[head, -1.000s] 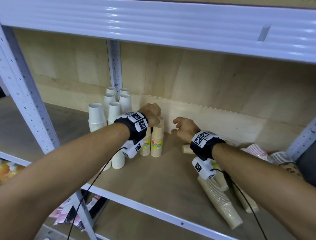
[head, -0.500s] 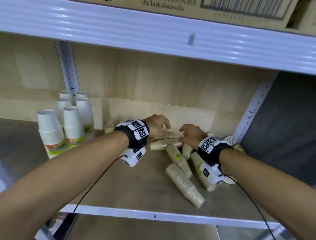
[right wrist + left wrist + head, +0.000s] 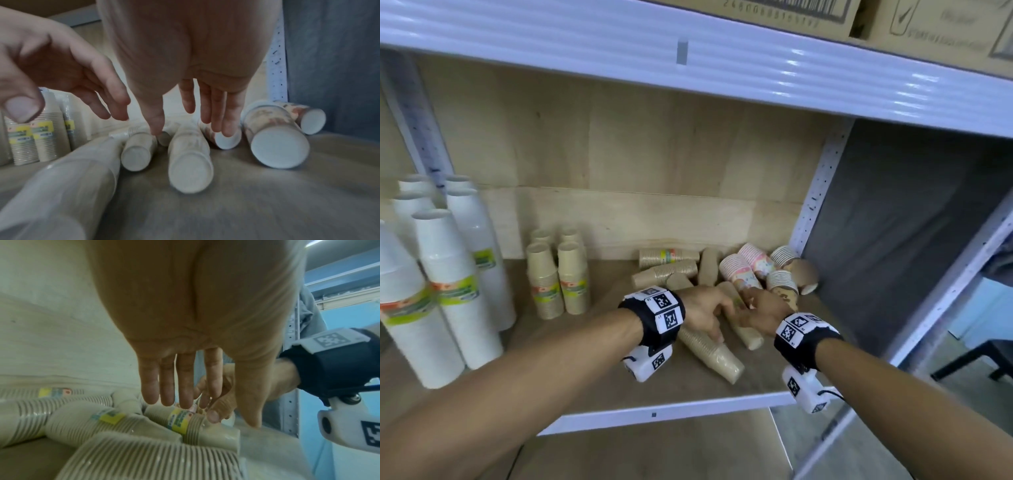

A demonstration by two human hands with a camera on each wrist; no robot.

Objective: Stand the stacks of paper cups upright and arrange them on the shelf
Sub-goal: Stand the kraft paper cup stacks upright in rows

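Left hand (image 3: 705,310) fingers straight, spread, over a lying beige sleeved paper-cup stack (image 3: 710,349) on the wooden shelf (image 3: 592,383). Right hand (image 3: 760,310) fingers loose, straight, above another lying beige labelled cup stack (image 3: 748,334); contact unclear. Upright beige stacks (image 3: 558,277) stand well left.

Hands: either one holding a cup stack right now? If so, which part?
Neither. The left hand and right hand both have fingers extended and spread over the lying beige cup stack, reaching for it but not yet closed on it.
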